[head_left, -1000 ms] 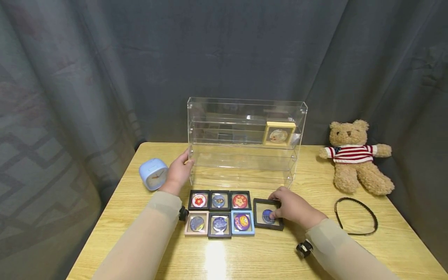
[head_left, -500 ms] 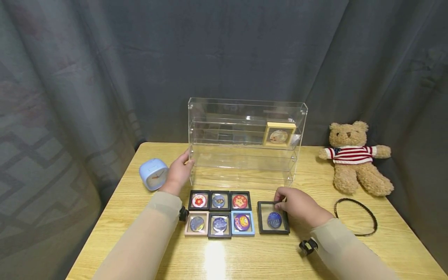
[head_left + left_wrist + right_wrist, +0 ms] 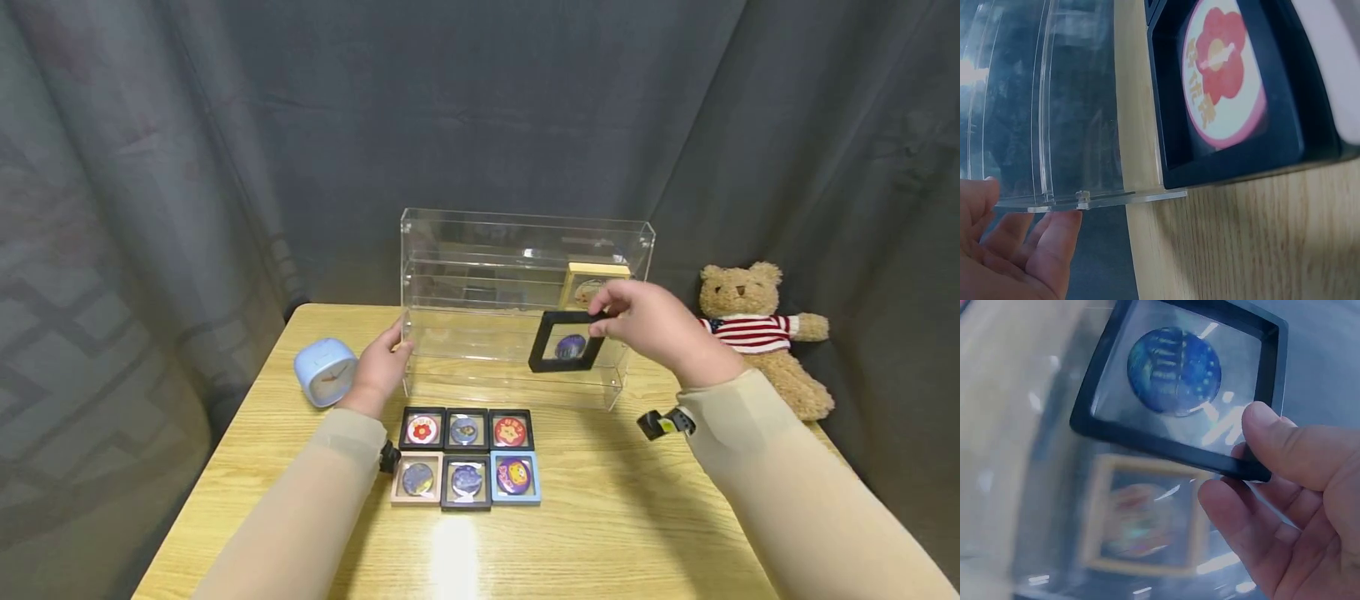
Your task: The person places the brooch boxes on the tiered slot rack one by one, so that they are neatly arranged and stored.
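My right hand (image 3: 651, 327) pinches a black square display frame (image 3: 537, 354) by its upper right corner, raised in front of the clear acrylic display shelf (image 3: 465, 343). A blue round badge (image 3: 1174, 372) shows inside that frame. Thumb and fingers lie on either side of its corner in the right wrist view. My left hand (image 3: 381, 371) holds the shelf's left side panel, fingers (image 3: 1054, 250) against its outer face. A yellow frame (image 3: 596, 269) stands on the shelf at the right, partly hidden by my right hand.
Several framed badges lie in two rows before the shelf, among them a pink frame (image 3: 417, 502) and a light blue frame (image 3: 516, 502). A blue alarm clock (image 3: 326, 372) stands left on the wooden table (image 3: 570, 542). The teddy bear (image 3: 741, 293) sits right, partly behind my arm.
My right hand has lifted the black frame off the table, up and forward to the shelf, tilting it upright. The left hand stays at the shelf's side. My right arm now covers the black hoop.
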Demonstrator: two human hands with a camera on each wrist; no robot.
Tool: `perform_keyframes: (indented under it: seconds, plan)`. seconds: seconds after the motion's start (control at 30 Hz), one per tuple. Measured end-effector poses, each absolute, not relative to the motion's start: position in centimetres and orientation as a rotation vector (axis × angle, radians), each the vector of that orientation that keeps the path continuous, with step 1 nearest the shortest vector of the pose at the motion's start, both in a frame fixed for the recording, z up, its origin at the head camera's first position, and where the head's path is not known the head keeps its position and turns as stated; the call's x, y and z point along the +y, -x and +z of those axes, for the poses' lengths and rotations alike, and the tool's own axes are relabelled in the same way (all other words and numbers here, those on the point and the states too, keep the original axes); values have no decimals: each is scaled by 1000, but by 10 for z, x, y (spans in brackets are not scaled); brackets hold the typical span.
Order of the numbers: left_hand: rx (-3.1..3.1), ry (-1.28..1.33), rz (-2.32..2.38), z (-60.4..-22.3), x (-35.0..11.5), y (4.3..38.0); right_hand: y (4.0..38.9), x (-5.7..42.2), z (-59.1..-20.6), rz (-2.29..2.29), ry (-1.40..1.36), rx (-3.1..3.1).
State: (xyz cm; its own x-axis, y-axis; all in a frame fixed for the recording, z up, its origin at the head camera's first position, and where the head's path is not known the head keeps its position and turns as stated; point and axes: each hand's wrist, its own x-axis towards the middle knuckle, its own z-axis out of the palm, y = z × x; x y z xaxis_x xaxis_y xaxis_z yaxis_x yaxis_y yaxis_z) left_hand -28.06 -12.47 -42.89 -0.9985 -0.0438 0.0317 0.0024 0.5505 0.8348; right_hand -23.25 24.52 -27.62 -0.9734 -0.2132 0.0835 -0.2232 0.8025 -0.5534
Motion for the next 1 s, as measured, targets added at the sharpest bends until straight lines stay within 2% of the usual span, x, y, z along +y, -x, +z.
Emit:
perform_keyframes:
  seconds: [0.17,0.33,1.0]
  plan:
    - [-2727,-36,-1448,-428,-126,280,252,225,-237,941,-276,-2837]
    - [-2737,-46,-1440,-428,-126,281,270,212,-226,934,-234,-2720]
    - [-2736,-38,-1429,-429,-125,280,307,208,-277,601,-322,-2804]
